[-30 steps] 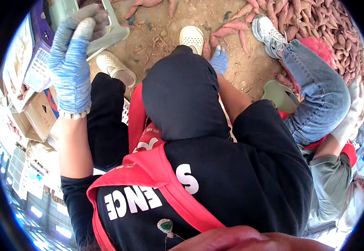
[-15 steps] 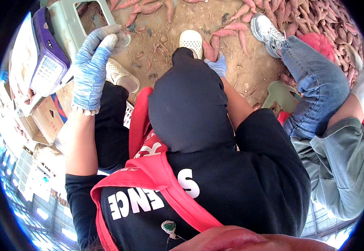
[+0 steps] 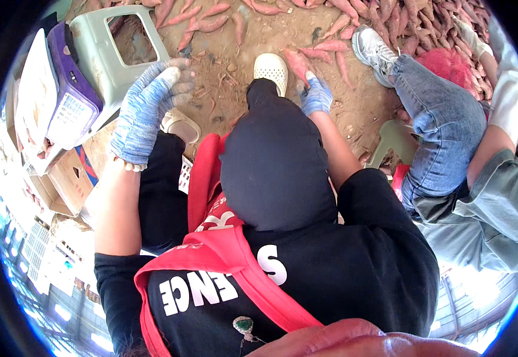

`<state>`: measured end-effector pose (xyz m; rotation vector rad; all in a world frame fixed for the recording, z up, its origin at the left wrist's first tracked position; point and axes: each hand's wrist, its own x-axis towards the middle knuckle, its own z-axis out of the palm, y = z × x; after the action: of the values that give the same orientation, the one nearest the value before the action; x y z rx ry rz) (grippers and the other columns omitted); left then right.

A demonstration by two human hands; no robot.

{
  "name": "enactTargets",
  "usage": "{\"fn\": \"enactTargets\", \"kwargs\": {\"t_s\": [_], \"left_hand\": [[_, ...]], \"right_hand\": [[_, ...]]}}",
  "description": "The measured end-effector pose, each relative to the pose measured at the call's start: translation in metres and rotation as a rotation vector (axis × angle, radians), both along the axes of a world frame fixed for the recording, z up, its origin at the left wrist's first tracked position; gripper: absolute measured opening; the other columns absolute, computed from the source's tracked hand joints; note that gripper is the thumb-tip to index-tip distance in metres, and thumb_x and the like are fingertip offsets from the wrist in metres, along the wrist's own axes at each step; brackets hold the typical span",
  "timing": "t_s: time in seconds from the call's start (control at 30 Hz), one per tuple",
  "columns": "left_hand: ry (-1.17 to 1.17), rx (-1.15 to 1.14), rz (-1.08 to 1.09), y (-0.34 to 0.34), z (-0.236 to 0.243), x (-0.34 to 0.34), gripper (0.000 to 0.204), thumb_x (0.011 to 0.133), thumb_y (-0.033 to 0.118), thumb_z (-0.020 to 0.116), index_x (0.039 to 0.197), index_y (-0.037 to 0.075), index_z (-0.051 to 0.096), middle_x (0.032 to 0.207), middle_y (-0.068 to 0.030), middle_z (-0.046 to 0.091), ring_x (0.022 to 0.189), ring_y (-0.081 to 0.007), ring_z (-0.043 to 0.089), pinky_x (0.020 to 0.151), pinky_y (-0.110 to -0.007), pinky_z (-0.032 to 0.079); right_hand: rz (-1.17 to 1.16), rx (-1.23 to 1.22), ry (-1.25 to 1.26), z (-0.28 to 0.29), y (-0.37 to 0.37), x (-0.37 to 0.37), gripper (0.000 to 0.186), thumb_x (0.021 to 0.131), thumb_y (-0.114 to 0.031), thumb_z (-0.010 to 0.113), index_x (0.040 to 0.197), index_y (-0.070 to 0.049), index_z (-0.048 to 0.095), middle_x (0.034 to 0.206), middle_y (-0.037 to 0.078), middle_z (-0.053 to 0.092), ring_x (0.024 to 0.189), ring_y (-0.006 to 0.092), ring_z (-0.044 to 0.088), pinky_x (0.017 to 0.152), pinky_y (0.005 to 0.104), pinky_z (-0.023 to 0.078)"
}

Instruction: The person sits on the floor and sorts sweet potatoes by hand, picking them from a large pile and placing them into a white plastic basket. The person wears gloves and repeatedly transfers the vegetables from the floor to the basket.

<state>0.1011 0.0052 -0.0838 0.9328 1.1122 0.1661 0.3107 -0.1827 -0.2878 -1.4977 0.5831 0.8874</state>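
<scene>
1 sweet potato (image 3: 296,64) in right hand (image 3: 317,96) — stool (image 3: 99,66) near left hand (image 3: 142,114)

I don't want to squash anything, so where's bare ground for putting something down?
Bare dirt lies between the right hand and another person's jeans leg. Another patch, with scraps, lies between the left hand and right clog. Piled sweet potatoes crowd the upper right; a green plastic frame and cardboard box crowd the left.

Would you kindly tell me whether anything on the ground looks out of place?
Slightly: several reddish sweet potatoes lie scattered on the dirt floor, apart from the large heap at upper right, so they look strewn. Nothing appears clearly damaged.
</scene>
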Motion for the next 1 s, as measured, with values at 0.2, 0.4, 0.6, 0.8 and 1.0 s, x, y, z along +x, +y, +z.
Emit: {"fn": "enactTargets", "kwargs": {"t_s": [0.2, 0.4, 0.6, 0.8, 1.0], "left_hand": [[0.081, -0.091, -0.043, -0.011, -0.018, -0.001, 0.056, 0.082, 0.032, 0.054, 0.126, 0.004, 0.035, 0.113, -0.0138, 0.049, 0.104, -0.0226, 0.050, 0.087, -0.032, 0.040], [-0.269, -0.142, 0.321, 0.004, -0.030, 0.015, 0.069, 0.075, 0.040, 0.060, 0.125, 0.002, 0.032, 0.119, -0.0147, 0.043, 0.108, -0.0243, 0.044, 0.092, -0.038, 0.036], [-0.364, -0.152, 0.594, 0.034, -0.032, 0.007, 0.042, 0.079, 0.023, 0.057, 0.113, 0.003, 0.044, 0.109, -0.0119, 0.050, 0.101, -0.0248, 0.049, 0.089, -0.039, 0.041], [-0.385, -0.177, 0.603, 0.033, -0.035, -0.008, 0.035, 0.080, 0.020, 0.057, 0.111, 0.004, 0.048, 0.104, -0.0102, 0.053, 0.099, -0.0213, 0.050, 0.087, -0.035, 0.041], [-0.256, -0.152, 0.665, 0.033, -0.040, -0.010, 0.042, 0.081, 0.032, 0.056, 0.113, 0.006, 0.046, 0.106, -0.0101, 0.052, 0.099, -0.0216, 0.050, 0.087, -0.037, 0.041]], "right_hand": [[0.356, 0.355, -0.117, 0.072, 0.044, 0.004, 0.044, 0.078, -0.017, 0.060, 0.116, -0.001, 0.046, 0.084, 0.006, 0.055, 0.062, 0.0119, 0.053, 0.048, 0.0218, 0.045], [0.924, 0.644, -0.166, 0.136, 0.127, -0.011, 0.047, 0.077, -0.022, 0.061, 0.116, 0.001, 0.046, 0.090, 0.008, 0.057, 0.070, 0.0099, 0.056, 0.052, 0.0219, 0.046], [1.226, 0.855, -0.041, 0.145, 0.127, -0.032, 0.052, 0.076, -0.017, 0.064, 0.121, -0.003, 0.043, 0.094, 0.008, 0.057, 0.082, 0.0128, 0.057, 0.069, 0.0241, 0.047], [1.249, -0.084, -1.354, -0.003, 0.075, 0.026, 0.041, 0.067, -0.027, 0.061, 0.101, -0.006, 0.057, 0.099, 0.017, 0.056, 0.095, 0.0328, 0.050, 0.085, 0.0388, 0.039], [1.610, -0.561, -1.732, -0.079, 0.017, 0.092, 0.040, 0.068, -0.024, 0.059, 0.105, -0.010, 0.053, 0.113, 0.011, 0.047, 0.106, 0.0284, 0.043, 0.090, 0.0471, 0.031]]}}
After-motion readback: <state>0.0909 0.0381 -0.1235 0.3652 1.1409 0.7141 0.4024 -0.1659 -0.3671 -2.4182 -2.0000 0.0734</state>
